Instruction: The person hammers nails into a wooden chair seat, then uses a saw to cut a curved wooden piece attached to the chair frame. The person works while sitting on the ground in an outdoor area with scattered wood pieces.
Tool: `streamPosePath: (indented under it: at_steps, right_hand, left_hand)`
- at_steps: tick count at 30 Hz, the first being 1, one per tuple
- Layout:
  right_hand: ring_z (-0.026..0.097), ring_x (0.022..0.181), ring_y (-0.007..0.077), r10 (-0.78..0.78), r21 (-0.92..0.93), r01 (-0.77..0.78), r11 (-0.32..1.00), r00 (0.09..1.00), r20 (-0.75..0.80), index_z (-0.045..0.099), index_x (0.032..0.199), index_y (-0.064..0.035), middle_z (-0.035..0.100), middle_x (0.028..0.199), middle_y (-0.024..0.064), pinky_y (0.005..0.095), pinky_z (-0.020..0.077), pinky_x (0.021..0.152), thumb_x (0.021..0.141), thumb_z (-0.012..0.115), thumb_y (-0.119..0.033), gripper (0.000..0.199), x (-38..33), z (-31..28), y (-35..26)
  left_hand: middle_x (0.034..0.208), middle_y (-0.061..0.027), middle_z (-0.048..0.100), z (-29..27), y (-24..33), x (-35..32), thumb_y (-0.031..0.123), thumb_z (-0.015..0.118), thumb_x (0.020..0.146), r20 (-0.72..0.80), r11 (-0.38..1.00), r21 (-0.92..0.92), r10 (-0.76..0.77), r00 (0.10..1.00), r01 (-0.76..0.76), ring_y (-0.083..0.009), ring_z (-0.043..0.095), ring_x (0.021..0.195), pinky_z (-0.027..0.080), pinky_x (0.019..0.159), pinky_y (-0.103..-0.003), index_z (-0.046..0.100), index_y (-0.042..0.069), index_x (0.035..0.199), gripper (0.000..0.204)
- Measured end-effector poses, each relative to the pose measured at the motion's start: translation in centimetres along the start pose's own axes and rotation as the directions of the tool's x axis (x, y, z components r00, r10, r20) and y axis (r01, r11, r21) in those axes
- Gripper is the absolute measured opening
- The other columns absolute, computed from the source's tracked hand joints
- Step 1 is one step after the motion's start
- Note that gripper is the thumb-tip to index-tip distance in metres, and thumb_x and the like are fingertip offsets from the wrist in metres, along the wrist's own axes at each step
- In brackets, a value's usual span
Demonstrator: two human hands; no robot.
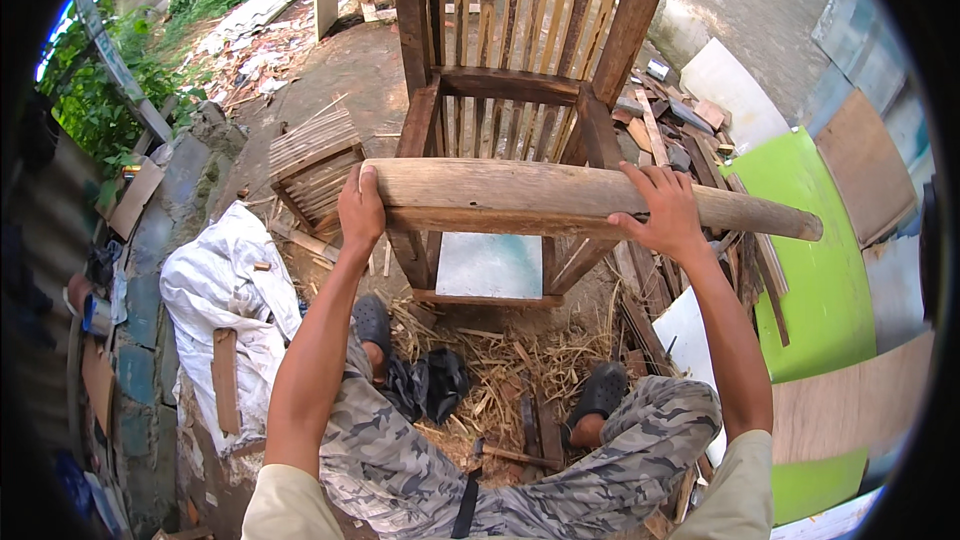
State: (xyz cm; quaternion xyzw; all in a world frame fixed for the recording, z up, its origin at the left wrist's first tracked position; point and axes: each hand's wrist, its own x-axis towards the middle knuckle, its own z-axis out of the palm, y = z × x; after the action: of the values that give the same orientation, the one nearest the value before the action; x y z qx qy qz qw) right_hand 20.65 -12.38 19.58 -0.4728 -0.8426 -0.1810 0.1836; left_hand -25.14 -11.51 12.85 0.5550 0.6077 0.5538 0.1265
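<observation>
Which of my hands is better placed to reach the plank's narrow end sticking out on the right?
Probably your right hand: it holds the wooden plank on that side, with the narrow end jutting out past it. Your left hand grips the opposite end, farther away.

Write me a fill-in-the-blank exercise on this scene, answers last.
1. The left hand and right hand hold a beam made of ____.
2. The person's trousers have a ____ pattern.
3. The crumpled sack is coloured ____.
4. The bright panel at the right is coloured ____.
Missing words: wood; camouflage; white; green.
</observation>
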Motion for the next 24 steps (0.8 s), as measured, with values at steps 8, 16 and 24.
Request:
streamPosePath:
  at_steps: [8,16,24]
  right_hand:
    - [0.057,0.122,0.0347,0.100,0.097,-0.117,0.988,0.982,0.162,0.054,0.144,-0.0186,0.063,0.126,0.0173,0.0576,0.0327,0.108,0.082,0.068,-0.067,0.080,3.4,1.4,3.1]
    - [0.055,0.127,0.0334,0.096,0.122,-0.117,0.986,0.982,0.161,0.056,0.142,-0.0183,0.062,0.131,0.0151,0.0598,0.0268,0.114,0.080,0.072,-0.064,0.078,4.6,1.6,3.4]
    - [0.058,0.121,0.0324,0.080,0.122,-0.096,0.988,0.988,0.130,0.060,0.138,-0.0169,0.065,0.120,0.0141,0.0580,0.0266,0.115,0.080,0.074,-0.062,0.075,2.6,0.3,2.7]
  left_hand:
    - [0.144,-0.0258,0.054,-0.9,2.2,4.9,0.054,0.037,0.106,0.405,0.984,0.034,-0.174,0.898,0.176,-0.0325,0.049,0.136,0.032,0.115,-0.036,0.048,-0.010,0.142,0.074]
    - [0.148,-0.0232,0.050,-0.8,2.0,5.7,0.048,0.039,0.104,0.450,0.934,0.000,-0.318,0.835,0.356,-0.0294,0.045,0.137,0.027,0.117,-0.036,0.049,-0.009,0.142,0.069]
    - [0.132,-0.0322,0.057,0.2,3.2,3.7,0.037,0.035,0.102,0.277,0.969,0.020,-0.241,0.930,0.245,-0.0427,0.052,0.124,0.034,0.109,-0.041,0.053,-0.015,0.121,0.059]
